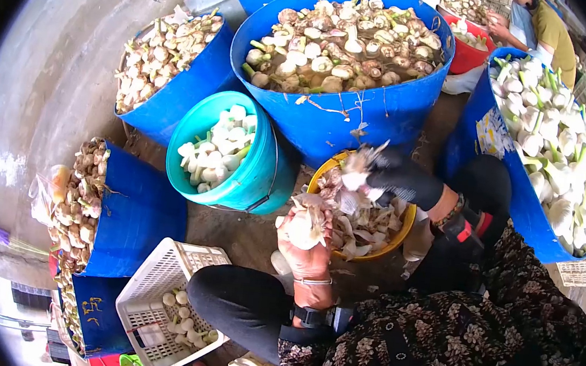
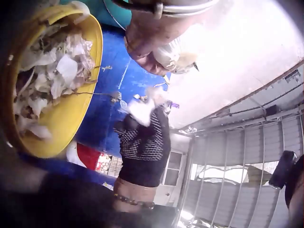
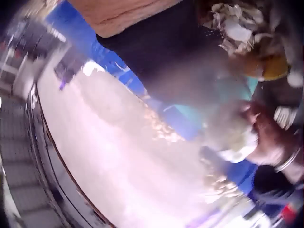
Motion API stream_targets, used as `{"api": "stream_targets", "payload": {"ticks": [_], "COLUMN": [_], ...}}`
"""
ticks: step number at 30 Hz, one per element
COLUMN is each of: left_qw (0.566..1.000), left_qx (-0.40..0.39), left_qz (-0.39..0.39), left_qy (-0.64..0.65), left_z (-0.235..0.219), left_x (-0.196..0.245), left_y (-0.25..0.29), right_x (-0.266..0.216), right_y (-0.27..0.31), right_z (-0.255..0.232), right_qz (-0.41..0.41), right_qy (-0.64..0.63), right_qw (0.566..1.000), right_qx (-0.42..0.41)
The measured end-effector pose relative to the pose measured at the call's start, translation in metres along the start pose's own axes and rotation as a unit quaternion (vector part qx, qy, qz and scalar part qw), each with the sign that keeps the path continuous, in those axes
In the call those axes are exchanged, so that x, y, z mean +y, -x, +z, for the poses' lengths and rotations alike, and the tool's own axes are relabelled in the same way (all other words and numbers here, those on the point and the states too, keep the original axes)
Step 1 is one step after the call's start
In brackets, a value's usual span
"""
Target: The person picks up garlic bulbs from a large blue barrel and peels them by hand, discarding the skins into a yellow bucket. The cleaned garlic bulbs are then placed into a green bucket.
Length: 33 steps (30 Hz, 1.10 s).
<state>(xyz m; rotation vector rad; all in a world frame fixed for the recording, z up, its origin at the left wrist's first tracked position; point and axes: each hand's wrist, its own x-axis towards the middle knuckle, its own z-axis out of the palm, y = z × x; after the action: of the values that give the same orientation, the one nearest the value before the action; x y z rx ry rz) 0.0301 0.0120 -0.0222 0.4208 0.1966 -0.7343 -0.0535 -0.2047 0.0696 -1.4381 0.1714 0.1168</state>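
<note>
Yellow plastic marks the bowl over which both hands work, heaped with papery garlic skins and set on the ground between the person's knees. The left hand, bare and wearing a thin bangle at the wrist, has its fingers curled round a pale garlic bulb held just above the bowl's near rim. The right hand, in a black knitted glove, pinches a tuft of loose white skin over the bowl's far side; the left wrist view shows the same glove with the white scrap caught at its fingertips. A teal bucket of peeled white bulbs stands just beside the bowl on the left, and a large blue tub of unpeeled garlic sits directly behind it. A white plastic crate holding a few bulbs lies near the left knee.
</note>
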Motion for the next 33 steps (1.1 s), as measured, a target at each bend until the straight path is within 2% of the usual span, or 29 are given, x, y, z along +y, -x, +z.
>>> {"api": "stream_targets", "payload": {"ticks": [1, 2, 3, 4, 6, 7, 9, 10, 12, 14, 16, 17, 18, 20, 21, 22, 23, 24, 25, 26, 27, 28, 29, 30, 32, 33], "left_qw": [1.000, 1.000, 0.999, 0.999, 0.996, 0.995, 0.995, 0.995, 0.996, 0.996, 0.996, 0.994, 0.994, 0.997, 0.998, 0.999, 0.998, 0.992, 0.996, 0.991, 0.993, 0.993, 0.992, 0.990, 0.985, 0.987], "left_qx": [-0.004, -0.010, -0.008, -0.008, -0.011, -0.037, 0.015, 0.038, 0.032, 0.028, -0.041, -0.045, -0.046, 0.046, 0.006, 0.004, -0.032, -0.066, 0.034, 0.009, -0.034, -0.078, -0.081, -0.106, -0.133, -0.122], "left_qz": [0.009, 0.018, 0.032, 0.032, 0.078, 0.079, 0.065, 0.067, 0.066, 0.063, 0.078, 0.097, 0.097, 0.068, 0.055, 0.054, 0.027, 0.001, 0.075, 0.131, 0.114, 0.093, 0.090, 0.074, 0.062, 0.058], "left_qy": [0.006, 0.013, -0.006, -0.004, -0.050, -0.055, -0.070, -0.066, -0.057, -0.050, -0.012, -0.036, -0.037, 0.017, -0.003, -0.004, 0.050, 0.103, 0.041, -0.039, -0.011, 0.015, 0.014, 0.050, 0.089, 0.091], "left_z": [0.004, 0.007, 0.002, 0.003, 0.004, 0.002, 0.002, 0.001, -0.001, -0.001, 0.004, 0.017, 0.012, -0.012, -0.016, -0.021, -0.023, -0.023, -0.010, -0.013, -0.018, -0.021, -0.017, -0.011, -0.009, -0.015], "left_x": [0.001, 0.001, 0.002, 0.002, 0.000, -0.001, -0.007, -0.009, -0.013, -0.016, -0.014, -0.015, -0.018, -0.024, -0.022, -0.018, -0.008, 0.001, 0.007, 0.011, 0.016, 0.019, 0.016, 0.012, 0.009, 0.010], "left_y": [0.002, 0.001, -0.004, -0.004, 0.001, -0.001, -0.002, -0.002, -0.004, -0.004, -0.006, 0.001, -0.003, -0.017, -0.020, -0.023, -0.025, -0.027, -0.022, -0.024, -0.022, -0.020, -0.017, -0.014, -0.015, -0.017], "right_x": [0.022, 0.030, 0.035, 0.035, 0.019, 0.020, 0.020, 0.023, 0.031, 0.027, 0.029, 0.035, 0.039, 0.044, 0.053, 0.062, 0.081, 0.104, 0.118, 0.097, 0.074, 0.056, 0.049, 0.044, 0.023, 0.013], "right_y": [-0.012, -0.021, -0.013, -0.012, -0.005, -0.008, -0.017, -0.019, -0.023, -0.020, -0.017, -0.015, -0.015, -0.015, -0.016, -0.016, -0.012, -0.005, -0.004, -0.007, -0.012, -0.018, -0.023, -0.023, -0.021, -0.016], "right_z": [0.002, 0.014, 0.019, 0.031, 0.049, 0.052, 0.050, 0.047, 0.042, 0.043, 0.043, 0.044, 0.044, 0.041, 0.040, 0.038, 0.040, 0.047, 0.052, 0.054, 0.048, 0.041, 0.030, 0.027, 0.030, 0.035], "right_qz": [-0.141, -0.274, -0.221, -0.269, -0.292, -0.290, -0.326, -0.325, -0.319, -0.322, -0.328, -0.311, -0.295, -0.266, -0.294, -0.321, -0.321, -0.308, -0.294, -0.295, -0.217, -0.132, -0.147, -0.148, -0.202, -0.166], "right_qy": [0.185, 0.362, 0.444, 0.413, 0.463, 0.461, 0.563, 0.563, 0.618, 0.602, 0.585, 0.559, 0.532, 0.546, 0.537, 0.528, 0.529, 0.451, 0.368, 0.365, 0.491, 0.606, 0.544, 0.549, 0.508, 0.497], "right_qw": [0.973, 0.891, 0.869, 0.869, 0.836, 0.838, 0.759, 0.759, 0.719, 0.731, 0.741, 0.769, 0.794, 0.794, 0.790, 0.784, 0.784, 0.832, 0.871, 0.870, 0.833, 0.776, 0.825, 0.822, 0.834, 0.848], "right_qx": [-0.001, -0.001, -0.001, 0.033, 0.047, 0.047, 0.021, 0.023, 0.010, 0.002, -0.001, -0.009, -0.019, -0.016, -0.037, -0.058, -0.056, -0.098, -0.142, -0.147, -0.133, -0.113, -0.032, -0.027, 0.076, 0.077]}}
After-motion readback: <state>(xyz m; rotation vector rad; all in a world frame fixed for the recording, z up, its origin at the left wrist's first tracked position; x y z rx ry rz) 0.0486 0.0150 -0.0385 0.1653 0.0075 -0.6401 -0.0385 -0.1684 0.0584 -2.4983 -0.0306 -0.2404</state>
